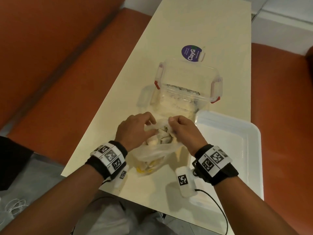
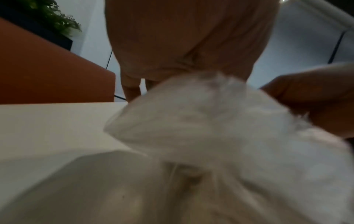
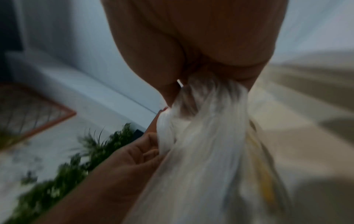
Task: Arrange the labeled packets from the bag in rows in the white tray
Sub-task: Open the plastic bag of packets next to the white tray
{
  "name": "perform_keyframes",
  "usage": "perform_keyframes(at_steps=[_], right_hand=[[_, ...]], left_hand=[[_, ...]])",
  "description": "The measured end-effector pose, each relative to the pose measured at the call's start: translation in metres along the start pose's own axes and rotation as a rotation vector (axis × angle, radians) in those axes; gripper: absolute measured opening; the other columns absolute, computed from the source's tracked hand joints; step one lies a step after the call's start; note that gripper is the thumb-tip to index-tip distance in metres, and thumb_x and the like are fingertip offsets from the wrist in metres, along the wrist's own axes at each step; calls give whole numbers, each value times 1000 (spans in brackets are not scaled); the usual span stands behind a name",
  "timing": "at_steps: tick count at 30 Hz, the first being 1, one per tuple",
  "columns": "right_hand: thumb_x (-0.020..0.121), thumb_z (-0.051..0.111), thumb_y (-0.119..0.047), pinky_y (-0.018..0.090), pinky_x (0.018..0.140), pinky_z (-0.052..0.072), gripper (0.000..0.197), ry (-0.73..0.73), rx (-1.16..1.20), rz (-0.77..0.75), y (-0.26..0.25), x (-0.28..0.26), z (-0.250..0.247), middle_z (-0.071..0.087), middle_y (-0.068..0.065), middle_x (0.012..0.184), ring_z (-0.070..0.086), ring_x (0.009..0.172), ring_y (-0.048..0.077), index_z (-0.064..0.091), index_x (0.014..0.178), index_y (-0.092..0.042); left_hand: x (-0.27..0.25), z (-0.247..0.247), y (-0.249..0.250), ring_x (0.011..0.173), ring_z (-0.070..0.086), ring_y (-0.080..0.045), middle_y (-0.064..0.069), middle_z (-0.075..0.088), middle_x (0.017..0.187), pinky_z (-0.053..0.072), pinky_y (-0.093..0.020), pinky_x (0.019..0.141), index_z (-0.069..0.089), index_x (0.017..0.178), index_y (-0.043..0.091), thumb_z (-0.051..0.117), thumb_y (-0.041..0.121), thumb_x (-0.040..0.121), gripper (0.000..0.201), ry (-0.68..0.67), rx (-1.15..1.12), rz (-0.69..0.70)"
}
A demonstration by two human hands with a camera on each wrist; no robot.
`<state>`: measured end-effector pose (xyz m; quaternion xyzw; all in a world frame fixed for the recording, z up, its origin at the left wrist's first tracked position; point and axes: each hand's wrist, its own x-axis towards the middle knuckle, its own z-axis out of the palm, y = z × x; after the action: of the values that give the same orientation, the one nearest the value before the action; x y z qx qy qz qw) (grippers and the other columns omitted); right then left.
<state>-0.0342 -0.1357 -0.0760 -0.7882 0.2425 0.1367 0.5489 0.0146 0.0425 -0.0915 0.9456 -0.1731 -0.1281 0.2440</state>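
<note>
A thin translucent plastic bag (image 1: 153, 152) stands on the cream table (image 1: 110, 116) near its front edge, with several pale packets (image 1: 162, 137) showing in its mouth and yellow ones lower down. My left hand (image 1: 135, 128) grips the bag's left rim and my right hand (image 1: 182, 128) grips its right rim, holding the mouth apart. In the left wrist view the bunched bag (image 2: 210, 121) fills the frame below my left hand (image 2: 187, 45). The right wrist view shows my right hand (image 3: 201, 45) pinching the gathered bag (image 3: 206, 128). The white tray (image 1: 237, 150) lies just right of the bag.
A clear lidded plastic box (image 1: 186, 89) with red clips stands right behind the bag. A purple round sticker (image 1: 190, 53) lies farther back. Orange seats (image 1: 50, 65) flank the table on both sides. The tray overhangs the table's front right corner.
</note>
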Motion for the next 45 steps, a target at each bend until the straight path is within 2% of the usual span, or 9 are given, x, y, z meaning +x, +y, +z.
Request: perform_keyframes(at_steps=[4, 10, 15, 22, 26, 29, 32, 37, 45], right_hand=[[83, 67, -62, 35, 73, 46, 64, 178, -656, -74, 3, -22, -6, 52, -2, 117, 61, 98, 23, 44, 129, -23], [86, 65, -52, 35, 63, 47, 50, 145, -721, 39, 18, -33, 8, 63, 1, 88, 64, 78, 29, 40, 111, -17], [92, 67, -13, 32, 66, 61, 4, 57, 283, 253, 18, -25, 2, 71, 4, 85, 67, 68, 15, 64, 93, -13], [101, 49, -1, 24, 64, 58, 19, -73, 1163, 520, 9, -9, -2, 69, 8, 70, 66, 54, 11, 67, 103, -9], [104, 44, -6, 17, 38, 44, 19, -31, 1203, 538, 5, 5, 4, 58, 3, 58, 46, 35, 8, 62, 100, -9], [105, 46, -15, 22, 50, 37, 16, 39, 819, 388, 9, 16, 10, 53, 6, 76, 43, 48, 8, 60, 98, -15], [101, 54, -34, 25, 51, 32, 12, -22, 334, 157, 14, 16, 15, 44, 0, 75, 36, 54, 9, 48, 99, -25], [99, 58, -23, 14, 47, 30, 16, -101, -181, -245, 14, 8, 16, 44, -6, 71, 37, 42, 3, 43, 98, -21], [94, 57, -21, 33, 71, 41, 24, 65, -901, -412, 7, 1, 18, 43, 4, 133, 51, 109, 27, 56, 114, -34]], left_hand=[[8, 1, -12, 77, 67, -15, 10, 70, 76, 50, -30, 68, 70, 81, 26, 72, 44, 85, 19, 44, -324, -152], [8, -9, -10, 68, 66, -12, 3, 74, 78, 49, -26, 63, 77, 83, 17, 74, 28, 87, 12, 19, -699, -303], [4, -26, -14, 69, 70, -14, -2, 72, 84, 55, -34, 70, 72, 92, 16, 57, 23, 98, 18, -182, -1318, -743], [-7, -30, -34, 38, 41, -7, 7, 39, 49, 39, -18, 39, 53, 62, 17, 47, 14, 84, 22, -284, -1931, -882], [-6, -18, -47, 31, 24, -7, 10, 26, 46, 14, -17, 36, 37, 53, 23, 44, 21, 78, 26, -297, -1834, -904], [-4, -8, -52, 29, 20, -7, 10, 24, 43, 11, -15, 38, 32, 53, 24, 44, 24, 76, 26, -254, -1593, -910], [-3, -2, -50, 33, 21, -10, 8, 28, 46, 16, -17, 39, 37, 55, 24, 44, 24, 81, 27, -196, -1247, -870], [0, 2, -43, 60, 38, -20, -3, 42, 68, 32, -29, 59, 55, 83, 17, 46, 28, 94, 18, -55, -991, -856], [-6, -7, -41, 107, 48, -18, 3, 54, 118, 43, -37, 85, 63, 97, 35, 62, 14, 87, 23, 149, -273, -108]])
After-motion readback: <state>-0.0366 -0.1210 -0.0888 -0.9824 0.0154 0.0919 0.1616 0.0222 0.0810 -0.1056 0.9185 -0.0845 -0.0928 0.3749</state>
